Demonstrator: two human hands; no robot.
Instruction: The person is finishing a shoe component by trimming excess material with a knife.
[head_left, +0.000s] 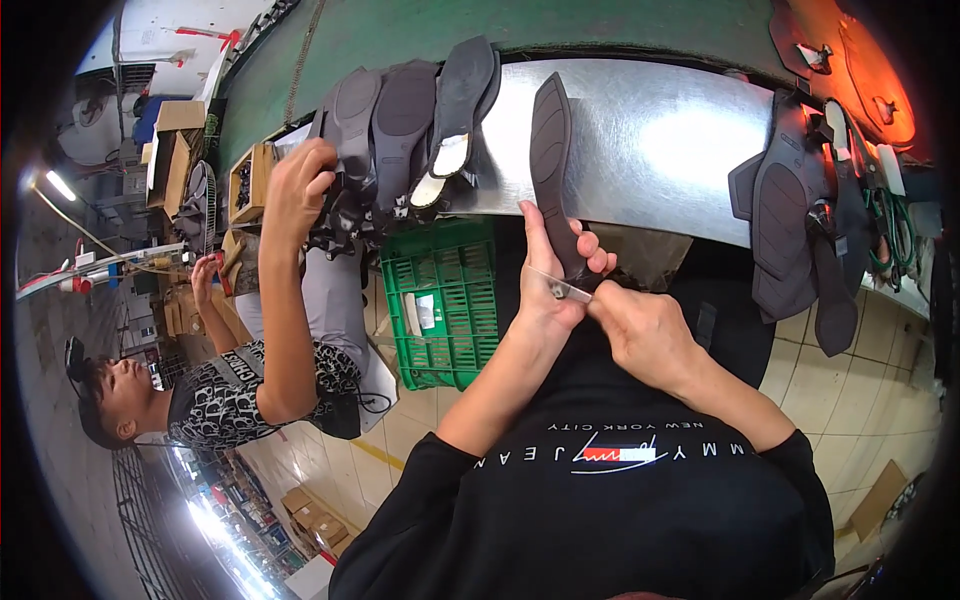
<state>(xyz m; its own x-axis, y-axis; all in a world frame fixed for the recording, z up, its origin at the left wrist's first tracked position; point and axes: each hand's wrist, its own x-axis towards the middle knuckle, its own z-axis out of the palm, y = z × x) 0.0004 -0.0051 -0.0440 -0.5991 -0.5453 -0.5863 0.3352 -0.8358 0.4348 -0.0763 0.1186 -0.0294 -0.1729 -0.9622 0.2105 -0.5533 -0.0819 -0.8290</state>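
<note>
Upright before my chest stands a dark brown shoe sole, its lower end gripped by my left hand, with the thumb up one side and the fingers curled round the other. My right hand is closed around the end of a thin, shiny, flat blade. This blade lies across the sole's lower end, close to my left palm. Its handle, if there is one, is hidden in my right fist. The sole's bottom end is partly covered by my fingers.
A metal tabletop borders a green conveyor belt. Dark soles lie stacked at right, beside green-handled scissors and an orange-lit area. More soles stand left, above a green crate. A co-worker's hand works there.
</note>
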